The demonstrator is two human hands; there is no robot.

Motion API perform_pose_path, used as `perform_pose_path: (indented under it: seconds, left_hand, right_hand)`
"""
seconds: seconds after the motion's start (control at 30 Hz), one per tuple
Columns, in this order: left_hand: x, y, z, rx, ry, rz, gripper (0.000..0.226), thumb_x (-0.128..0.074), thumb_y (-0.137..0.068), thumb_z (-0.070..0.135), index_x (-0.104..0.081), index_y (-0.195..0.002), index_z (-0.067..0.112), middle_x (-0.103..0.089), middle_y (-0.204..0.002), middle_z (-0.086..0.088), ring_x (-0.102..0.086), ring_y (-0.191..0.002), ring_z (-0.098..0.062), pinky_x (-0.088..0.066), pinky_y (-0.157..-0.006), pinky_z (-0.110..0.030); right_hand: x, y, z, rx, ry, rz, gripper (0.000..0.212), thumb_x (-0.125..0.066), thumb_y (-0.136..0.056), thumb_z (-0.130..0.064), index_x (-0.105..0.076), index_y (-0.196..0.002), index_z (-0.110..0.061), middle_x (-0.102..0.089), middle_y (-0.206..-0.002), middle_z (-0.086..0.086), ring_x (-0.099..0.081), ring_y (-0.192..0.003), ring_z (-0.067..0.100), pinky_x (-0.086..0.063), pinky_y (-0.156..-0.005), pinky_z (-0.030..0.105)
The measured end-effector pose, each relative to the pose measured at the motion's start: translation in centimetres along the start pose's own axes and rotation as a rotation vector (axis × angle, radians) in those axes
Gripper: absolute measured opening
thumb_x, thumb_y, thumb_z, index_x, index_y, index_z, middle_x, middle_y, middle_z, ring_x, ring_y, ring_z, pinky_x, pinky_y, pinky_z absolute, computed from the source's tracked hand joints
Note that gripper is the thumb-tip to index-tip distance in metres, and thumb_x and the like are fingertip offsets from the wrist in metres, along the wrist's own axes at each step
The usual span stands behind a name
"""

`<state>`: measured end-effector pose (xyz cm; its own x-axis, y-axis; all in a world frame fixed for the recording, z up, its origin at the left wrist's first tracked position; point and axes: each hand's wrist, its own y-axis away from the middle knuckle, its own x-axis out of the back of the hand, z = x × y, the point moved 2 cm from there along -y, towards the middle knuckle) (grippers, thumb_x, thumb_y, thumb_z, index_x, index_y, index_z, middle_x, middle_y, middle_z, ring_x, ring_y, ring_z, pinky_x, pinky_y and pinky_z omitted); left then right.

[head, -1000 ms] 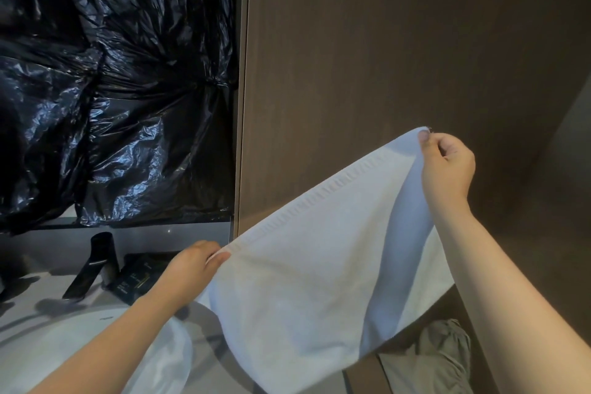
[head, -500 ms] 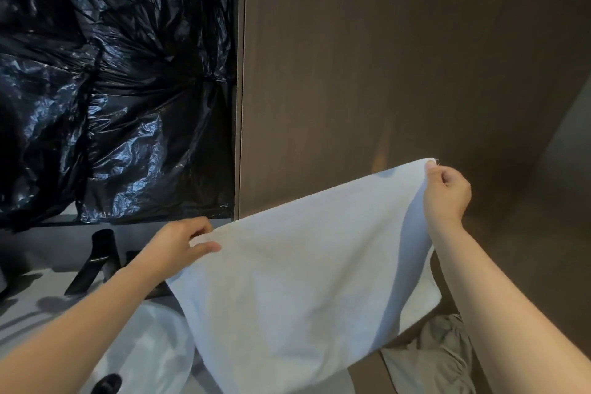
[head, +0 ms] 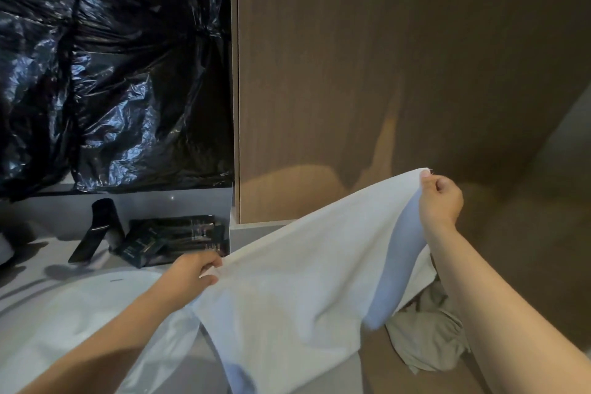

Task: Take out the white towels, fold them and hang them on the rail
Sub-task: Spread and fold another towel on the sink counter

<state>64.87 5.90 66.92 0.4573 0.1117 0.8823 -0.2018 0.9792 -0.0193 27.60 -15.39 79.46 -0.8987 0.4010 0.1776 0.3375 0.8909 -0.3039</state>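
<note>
Brown panel (head: pixel 399 73) behind: white towel (head: pixel 303 281) now lower mid-frame, left hand (head: pixel 192 275) re-pinching its corner, right hand (head: pixel 441 201) pinching the other. Fold likely next.

Crumpled glossy black plastic sheeting (head: pixel 112 67) fills the view at 10 o'clock. A tall brown wood-grain panel (head: pixel 383 57) occupies 12 to 2 o'clock, its edge meeting the sheeting. On the pale grey countertop (head: pixel 38 262) at 9 o'clock stands an angular black faucet (head: pixel 96 230); flat black packets (head: pixel 179 240) lie just beside it at its 3 o'clock. A white rounded basin (head: pixel 73 307) sits at 8 o'clock. A crumpled khaki cloth (head: pixel 428 339) lies at 5 o'clock.
</note>
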Motion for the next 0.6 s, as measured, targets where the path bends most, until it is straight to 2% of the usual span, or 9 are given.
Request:
perform_pose_path:
  seconds: [0.2,0.33,0.4,0.47,0.6]
  left_hand:
    - [-2.4,1.1,-0.9,0.042,-0.031,-0.051,0.006,-0.058,-0.096,0.024,-0.055,-0.098,0.028,-0.061,-0.093,0.009,-0.054,-0.081,-0.012,-0.037,-0.066,-0.016]
    - [-2.3,1.4,-0.8,0.078,-0.059,-0.017,0.015,-0.051,-0.099,0.023,-0.055,-0.113,0.026,-0.065,-0.106,0.005,-0.055,-0.085,-0.014,-0.037,-0.070,-0.023]
    - [-2.1,1.1,-0.7,0.103,-0.003,0.002,0.017,-0.049,-0.100,0.021,-0.052,-0.116,0.026,-0.064,-0.109,0.003,-0.057,-0.087,-0.015,-0.040,-0.072,-0.024]
    - [-1.7,0.7,-0.6,0.131,0.048,0.040,0.016,-0.047,-0.101,0.021,-0.050,-0.116,0.025,-0.060,-0.111,0.000,-0.059,-0.090,-0.017,-0.044,-0.074,-0.027]
    - [-0.7,-0.3,-0.7,0.162,0.101,0.133,0.008,-0.046,-0.101,0.021,-0.048,-0.107,0.025,-0.057,-0.106,-0.003,-0.057,-0.088,-0.017,-0.044,-0.072,-0.030]
  right_hand:
    - [-0.9,0.2,-0.2,0.000,-0.006,-0.018,0.027,-0.053,-0.100,-0.031,-0.065,-0.091,-0.008,-0.062,-0.089,0.006,-0.055,-0.083,0.017,-0.042,-0.073,0.026]
    - [-1.1,-0.4,-1.2,0.036,-0.011,-0.022,0.027,-0.052,-0.100,-0.030,-0.064,-0.091,-0.007,-0.060,-0.087,0.005,-0.054,-0.081,0.015,-0.041,-0.070,0.023]
    - [-1.2,-0.7,-1.7,0.053,-0.009,-0.019,0.028,-0.052,-0.100,-0.030,-0.063,-0.089,-0.006,-0.057,-0.083,0.004,-0.052,-0.074,0.012,-0.040,-0.064,0.019]
    - [-1.2,-1.1,-2.5,0.061,-0.021,-0.009,0.028,-0.052,-0.100,-0.030,-0.062,-0.089,-0.006,-0.056,-0.082,0.002,-0.050,-0.071,0.010,-0.038,-0.061,0.017]
    - [-1.2,-1.8,-3.8,0.087,-0.039,0.001,0.032,-0.051,-0.099,-0.031,-0.063,-0.090,-0.003,-0.058,-0.085,0.005,-0.051,-0.077,0.013,-0.042,-0.068,0.022]
